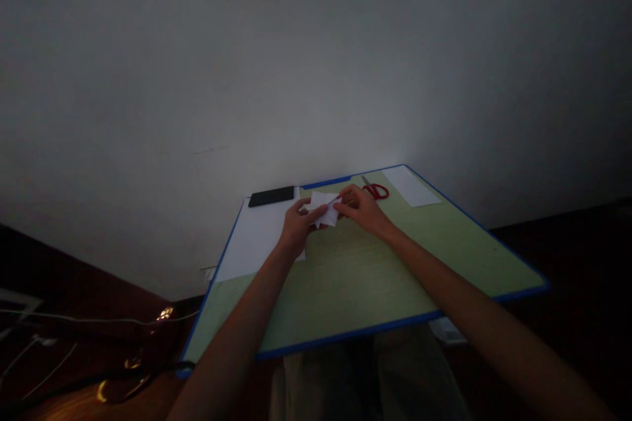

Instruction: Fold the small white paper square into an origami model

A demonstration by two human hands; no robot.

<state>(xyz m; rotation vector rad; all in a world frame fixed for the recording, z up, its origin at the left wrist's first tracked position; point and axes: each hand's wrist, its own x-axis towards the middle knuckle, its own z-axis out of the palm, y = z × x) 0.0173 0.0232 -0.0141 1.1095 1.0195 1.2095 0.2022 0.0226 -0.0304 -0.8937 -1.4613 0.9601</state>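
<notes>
A small folded piece of white paper (323, 200) with pointed corners is held up between both hands above the table. My left hand (297, 223) grips it from the left, thumb lying across its front and the other fingers behind. On the other side, my right hand (363, 209) pinches the right edge between thumb and fingers. Red-handled scissors (377, 191) lie just beyond my right hand, their blades pointing to the wall. The exact folds are too small and dim to make out.
The light green table (355, 289) has a blue edge and stands against a pale wall. White sheets (247, 247) lie at left, with a black flat device (271, 197) on top at the back. A white paper strip (411, 185) lies back right. Cables hang at lower left.
</notes>
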